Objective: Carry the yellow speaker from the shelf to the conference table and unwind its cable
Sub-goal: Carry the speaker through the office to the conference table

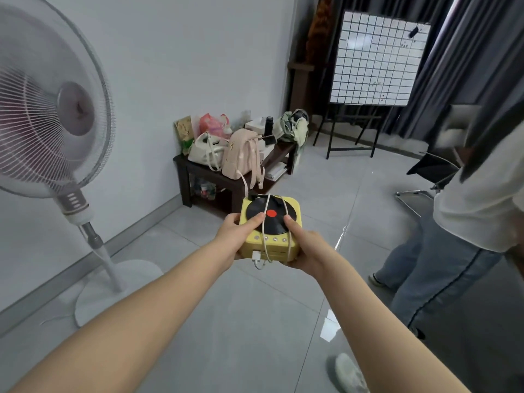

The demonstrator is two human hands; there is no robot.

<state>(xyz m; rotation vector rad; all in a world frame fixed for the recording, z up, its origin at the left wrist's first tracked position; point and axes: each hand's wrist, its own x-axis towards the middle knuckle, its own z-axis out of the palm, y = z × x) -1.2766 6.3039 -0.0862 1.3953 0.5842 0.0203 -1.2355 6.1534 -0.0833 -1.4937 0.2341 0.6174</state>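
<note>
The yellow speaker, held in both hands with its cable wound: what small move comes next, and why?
Probably carry it onward, steering clear of the person on the right. The left hand and right hand grip the yellow speaker over the floor, the white cable is wrapped round it, and no conference table is in view.

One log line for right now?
phase: carry | yellow speaker: gripped by left hand and right hand | cable: wrapped round speaker | unwind: not yet started

One yellow speaker [276, 249], one white cable [263, 231], two hands (left hand [235, 236], right hand [307, 251]), one pedestal fan [56, 109], one pink backpack [241, 157], one gridded whiteboard [374, 61].
</note>
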